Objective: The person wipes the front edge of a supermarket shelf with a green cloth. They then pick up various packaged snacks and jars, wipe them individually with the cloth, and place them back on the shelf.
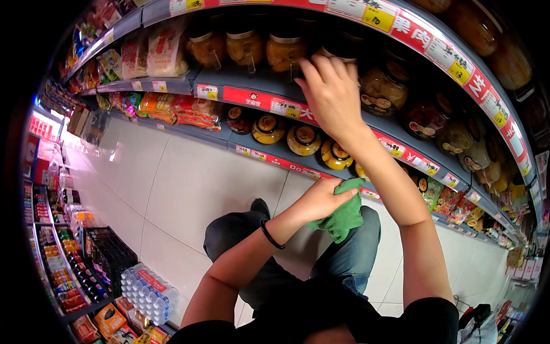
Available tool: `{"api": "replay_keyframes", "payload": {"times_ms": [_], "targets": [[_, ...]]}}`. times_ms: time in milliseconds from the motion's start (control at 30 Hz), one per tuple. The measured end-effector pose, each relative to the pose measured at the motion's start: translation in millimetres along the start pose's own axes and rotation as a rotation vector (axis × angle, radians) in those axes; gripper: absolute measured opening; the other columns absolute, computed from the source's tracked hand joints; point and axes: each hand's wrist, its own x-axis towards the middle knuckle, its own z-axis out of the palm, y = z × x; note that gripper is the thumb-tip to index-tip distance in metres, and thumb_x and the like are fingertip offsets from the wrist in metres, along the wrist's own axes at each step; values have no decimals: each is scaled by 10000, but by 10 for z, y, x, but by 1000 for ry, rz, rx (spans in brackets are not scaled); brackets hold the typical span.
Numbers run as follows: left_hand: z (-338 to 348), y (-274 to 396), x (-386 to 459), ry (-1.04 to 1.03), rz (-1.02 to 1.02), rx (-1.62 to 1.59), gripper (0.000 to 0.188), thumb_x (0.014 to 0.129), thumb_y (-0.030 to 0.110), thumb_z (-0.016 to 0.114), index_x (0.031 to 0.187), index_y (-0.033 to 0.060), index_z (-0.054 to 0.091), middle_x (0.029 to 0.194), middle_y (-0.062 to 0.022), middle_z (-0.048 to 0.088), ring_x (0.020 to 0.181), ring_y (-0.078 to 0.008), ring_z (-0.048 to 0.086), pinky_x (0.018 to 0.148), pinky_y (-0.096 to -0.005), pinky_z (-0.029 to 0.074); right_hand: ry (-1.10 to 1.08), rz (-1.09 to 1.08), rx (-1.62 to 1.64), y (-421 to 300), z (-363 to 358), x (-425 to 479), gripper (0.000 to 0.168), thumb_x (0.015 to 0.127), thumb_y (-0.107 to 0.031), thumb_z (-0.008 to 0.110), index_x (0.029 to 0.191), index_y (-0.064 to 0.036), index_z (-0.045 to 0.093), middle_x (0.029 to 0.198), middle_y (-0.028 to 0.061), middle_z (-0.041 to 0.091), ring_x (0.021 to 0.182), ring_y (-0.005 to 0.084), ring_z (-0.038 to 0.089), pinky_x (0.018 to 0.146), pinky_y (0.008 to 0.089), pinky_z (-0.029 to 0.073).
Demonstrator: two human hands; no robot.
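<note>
My left hand [324, 200] grips a green cloth [349, 217], which hangs above my knee near the lowest shelf. Up at the middle shelf, my right hand [333, 88] reaches to a glass jar [341, 53] with a dark lid; its fingertips are partly hidden, so whether they hold the jar is unclear. To its left stand several jars of orange fruit [285, 51]. A larger jar of pale fruit [383, 90] is just right of the hand. Under it, on the lower shelf, is a row of jars with yellow fruit [304, 139].
The upper shelf edge [318, 5] curves over the jars. Bagged snacks [165, 51] fill the shelves at left. On the tiled floor [189, 180] behind me are a black plastic crate [111, 253] and a shrink-wrapped pack of bottles [148, 292], beside drink shelves.
</note>
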Motion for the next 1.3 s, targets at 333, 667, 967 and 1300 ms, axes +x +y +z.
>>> {"api": "replay_keyframes", "payload": {"times_ms": [333,667,967,1300], "targets": [[-22,99,-27,59,79,42,357,975,311,663,1005,-44,666,814,-63,687,785,-97,613,721,-314,509,-112,-112,-110,-10,501,227,218,721,-73,653,936,-37,658,1105,140,624,1081,290,553,955,406,423],[-56,-32,4,107,107,81,401,950,349,666,906,-50,656,776,-164,678,724,-215,649,691,-368,505,-63,-109,-106,-135,468,308,214,714,-70,651,924,-49,617,1095,116,622,1046,281,567,932,422,431],[-15,-55,87,136,156,90,433,928,374,681,845,-49,632,757,-206,653,700,-283,646,678,-396,493,-290,-367,25,-306,1041,671,250,787,-32,629,1036,-18,626,1122,94,581,998,287,622,824,353,564],[-122,-40,48,121,131,123,353,973,313,660,950,-40,668,786,-109,691,746,-123,626,701,-331,513,-438,-399,-55,-227,916,618,277,744,8,635,1020,4,615,1241,138,555,1124,302,571,940,336,511]]}}
